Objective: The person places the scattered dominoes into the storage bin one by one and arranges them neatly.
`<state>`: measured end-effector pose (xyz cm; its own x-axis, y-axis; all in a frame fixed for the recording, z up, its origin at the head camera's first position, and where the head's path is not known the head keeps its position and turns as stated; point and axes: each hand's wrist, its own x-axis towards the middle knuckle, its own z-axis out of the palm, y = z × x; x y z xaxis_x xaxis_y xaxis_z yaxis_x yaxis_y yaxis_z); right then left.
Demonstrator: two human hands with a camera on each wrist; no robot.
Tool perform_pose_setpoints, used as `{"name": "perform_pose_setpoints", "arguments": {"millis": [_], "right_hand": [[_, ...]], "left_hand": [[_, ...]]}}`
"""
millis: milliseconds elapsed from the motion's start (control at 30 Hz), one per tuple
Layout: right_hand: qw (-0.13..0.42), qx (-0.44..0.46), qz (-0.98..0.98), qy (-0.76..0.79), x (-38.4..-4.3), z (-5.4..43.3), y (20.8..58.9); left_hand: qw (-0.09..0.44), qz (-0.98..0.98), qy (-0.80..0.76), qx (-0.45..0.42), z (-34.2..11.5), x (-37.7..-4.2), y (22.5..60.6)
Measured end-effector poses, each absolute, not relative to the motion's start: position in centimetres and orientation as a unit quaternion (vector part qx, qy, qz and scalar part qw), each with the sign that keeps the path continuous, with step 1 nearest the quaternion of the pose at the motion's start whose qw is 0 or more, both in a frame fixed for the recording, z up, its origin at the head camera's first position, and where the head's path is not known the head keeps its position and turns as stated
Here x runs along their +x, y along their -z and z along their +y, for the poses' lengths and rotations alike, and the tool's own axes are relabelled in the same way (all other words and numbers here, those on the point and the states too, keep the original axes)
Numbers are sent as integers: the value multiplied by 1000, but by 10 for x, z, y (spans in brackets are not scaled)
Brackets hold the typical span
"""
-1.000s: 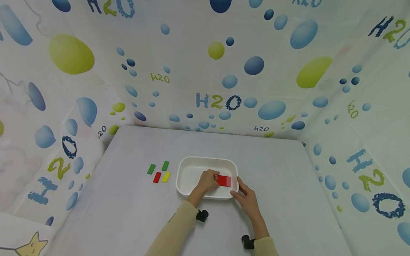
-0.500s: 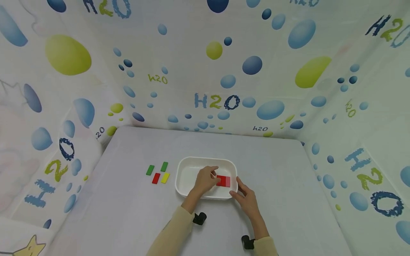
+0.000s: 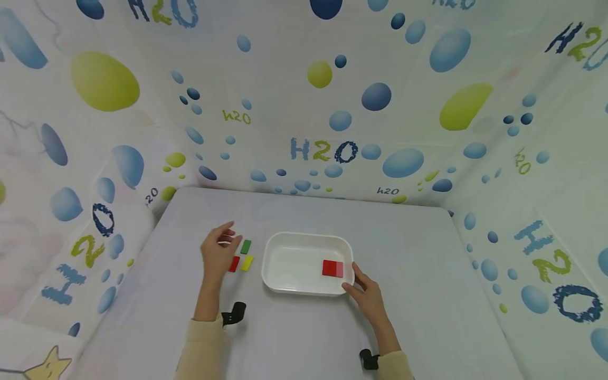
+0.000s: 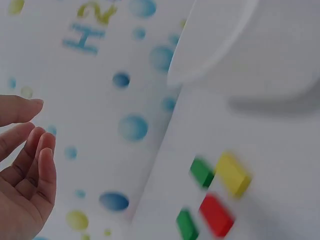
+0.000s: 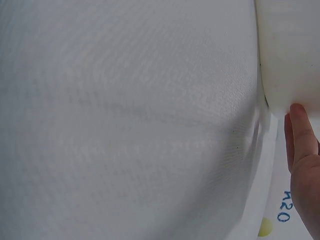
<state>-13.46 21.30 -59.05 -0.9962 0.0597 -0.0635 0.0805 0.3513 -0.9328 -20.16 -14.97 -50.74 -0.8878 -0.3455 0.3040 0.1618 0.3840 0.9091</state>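
Note:
My left hand (image 3: pixel 219 250) hovers over the small flat blocks left of the tray, its fingers loosely bent and holding nothing. A green block (image 3: pixel 245 247), a yellow block (image 3: pixel 247 263) and a red block (image 3: pixel 234 264) show beside it; a second green block (image 4: pixel 187 225) appears in the left wrist view, hidden by the hand in the head view. With thumb and fingers, my right hand (image 3: pixel 369 301) holds the right front corner of the white tray (image 3: pixel 290 290). Inside the tray's right end, red blocks (image 3: pixel 329 268) and a pink block (image 3: pixel 339 269) lie side by side.
A white-covered table (image 3: pixel 423 264) carries everything. Patterned curtains (image 3: pixel 266 79) with bubbles and H2O lettering rise behind it and along both sides. Each wrist wears a black camera mount (image 3: pixel 235 313).
My left hand has left the red blocks inside the tray and moved left, over the loose blocks on the table. The right hand stays at the tray's corner.

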Motion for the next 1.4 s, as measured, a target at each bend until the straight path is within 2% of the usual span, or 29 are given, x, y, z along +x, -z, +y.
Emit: {"name": "perform_pose_setpoints", "arguments": {"millis": [200, 333, 467, 700, 867, 1100, 1400], "right_hand": [[12, 45, 821, 569, -134, 215, 591], [11, 42, 820, 570, -133, 215, 593], [10, 39, 821, 570, -133, 215, 595], [8, 30, 817, 575, -132, 215, 598], [5, 28, 816, 578, -133, 214, 597], [-4, 26, 818, 574, -133, 213, 594], [-4, 26, 817, 575, -133, 213, 592]], "left_hand": [[229, -818, 517, 109, -199, -198, 505], [201, -836, 495, 124, -218, -201, 508], [140, -854, 486, 126, -231, -204, 517], [-5, -881, 463, 95, -243, -211, 547], [-64, -886, 452, 77, -243, -216, 569], [-66, -901, 422, 73, -238, -222, 588], [-56, -916, 395, 46, -237, -232, 590]]}}
